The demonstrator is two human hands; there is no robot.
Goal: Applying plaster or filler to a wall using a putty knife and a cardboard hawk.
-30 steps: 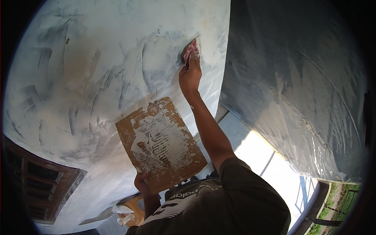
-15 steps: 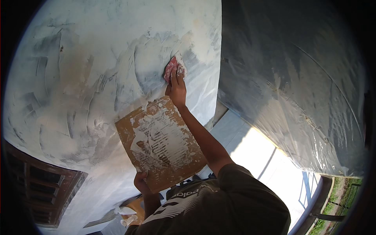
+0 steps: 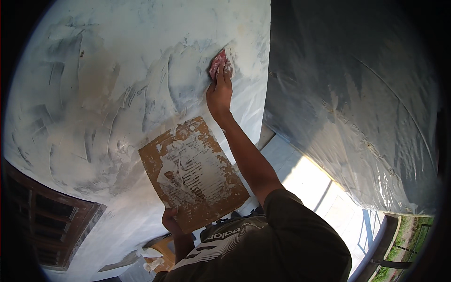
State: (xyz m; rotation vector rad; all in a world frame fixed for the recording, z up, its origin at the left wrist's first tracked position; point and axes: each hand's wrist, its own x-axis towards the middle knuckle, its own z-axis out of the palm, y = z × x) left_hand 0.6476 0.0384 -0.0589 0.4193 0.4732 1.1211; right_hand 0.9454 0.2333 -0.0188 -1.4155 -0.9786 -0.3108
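My right hand (image 3: 221,91) grips a small red scraper (image 3: 217,62) smeared with white putty. It is pressed against the upper part of the pale wall (image 3: 141,61), close to the wall's right edge. Streaks and patches of white and grey cover that wall. Lower down, my left hand (image 3: 170,219) holds a brown board (image 3: 195,223) by its lower left corner, thumb on top. A thick, ridged layer of white putty (image 3: 192,169) spreads over the board's middle. The fingers of my left hand are hidden under the board.
A brown wooden window frame (image 3: 70,221) sits at the lower left. Clear plastic sheeting (image 3: 347,117) hangs over the dark surface on the right. Near my left arm lies a brown box-like thing (image 3: 162,249). Dark railing (image 3: 394,261) edges the sunlit floor (image 3: 312,183).
My right hand has slid the scraper up and slightly right along the wall, leaving the board's upper edge. The board in my left hand has hardly moved.
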